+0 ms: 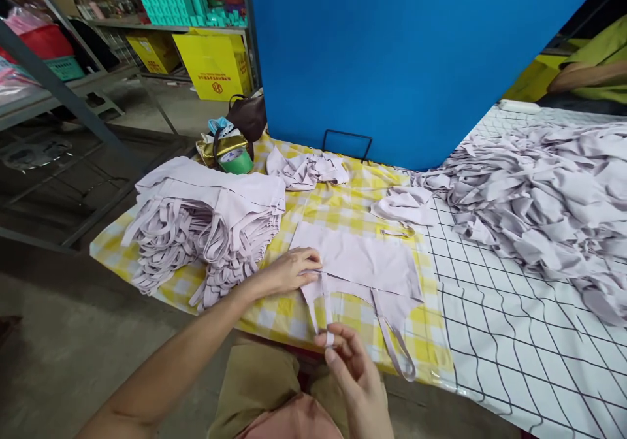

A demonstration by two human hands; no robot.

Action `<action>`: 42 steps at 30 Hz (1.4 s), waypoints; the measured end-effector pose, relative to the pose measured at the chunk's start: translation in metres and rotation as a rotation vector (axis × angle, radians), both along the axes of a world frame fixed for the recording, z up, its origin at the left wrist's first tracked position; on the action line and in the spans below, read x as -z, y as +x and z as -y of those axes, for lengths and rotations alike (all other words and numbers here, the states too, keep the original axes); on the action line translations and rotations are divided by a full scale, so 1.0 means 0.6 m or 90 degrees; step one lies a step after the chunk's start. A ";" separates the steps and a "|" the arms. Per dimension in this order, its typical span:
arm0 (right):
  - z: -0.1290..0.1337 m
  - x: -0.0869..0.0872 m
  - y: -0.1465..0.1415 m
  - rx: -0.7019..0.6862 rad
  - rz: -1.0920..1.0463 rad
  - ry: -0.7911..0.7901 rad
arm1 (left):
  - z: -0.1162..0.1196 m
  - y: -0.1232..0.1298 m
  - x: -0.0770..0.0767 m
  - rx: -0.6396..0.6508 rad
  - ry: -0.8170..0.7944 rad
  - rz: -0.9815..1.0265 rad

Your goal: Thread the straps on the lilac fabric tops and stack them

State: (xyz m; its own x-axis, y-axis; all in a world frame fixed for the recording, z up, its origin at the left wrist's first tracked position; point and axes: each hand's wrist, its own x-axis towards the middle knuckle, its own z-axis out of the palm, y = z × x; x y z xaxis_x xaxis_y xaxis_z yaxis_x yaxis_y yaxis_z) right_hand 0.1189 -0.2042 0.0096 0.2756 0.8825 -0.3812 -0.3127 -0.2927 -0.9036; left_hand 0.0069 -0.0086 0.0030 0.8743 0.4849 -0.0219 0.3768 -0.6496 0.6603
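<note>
A pale lilac strap top (365,256) lies spread on the yellow checked cloth, its two straps towards me. My left hand (296,270) is at its left side, fingers pressed together on the fabric by the seam where a strap begins. The looped end of that left strap is pinched between the thumb and fingers of my right hand (350,360), drawn out towards my lap. The right strap (399,351) hangs loose over the table's front edge. To the left of my left hand rises a thick stack of similar tops (210,194), straps dangling.
A large heap of lilac garments (548,197) covers the white gridded cloth (494,321) on the right. Two crumpled pieces lie behind the top. A blue panel (382,53) stands at the back, with green tape (236,159) to its left. Another person's arm (588,76) shows far right.
</note>
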 end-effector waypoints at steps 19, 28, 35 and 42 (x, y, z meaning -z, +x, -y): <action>0.067 0.054 -0.040 0.037 -0.199 -0.064 | 0.003 -0.019 -0.017 -0.173 -0.055 -0.022; -0.116 -0.025 0.279 0.093 0.745 -0.130 | -0.050 0.063 0.012 -0.539 0.169 -0.192; -0.193 -0.006 0.309 0.041 0.726 -0.145 | -0.094 0.072 0.007 -0.531 0.083 -0.206; -0.195 -0.034 0.314 -0.019 0.547 -0.017 | -0.091 0.073 -0.015 -0.469 0.054 -0.067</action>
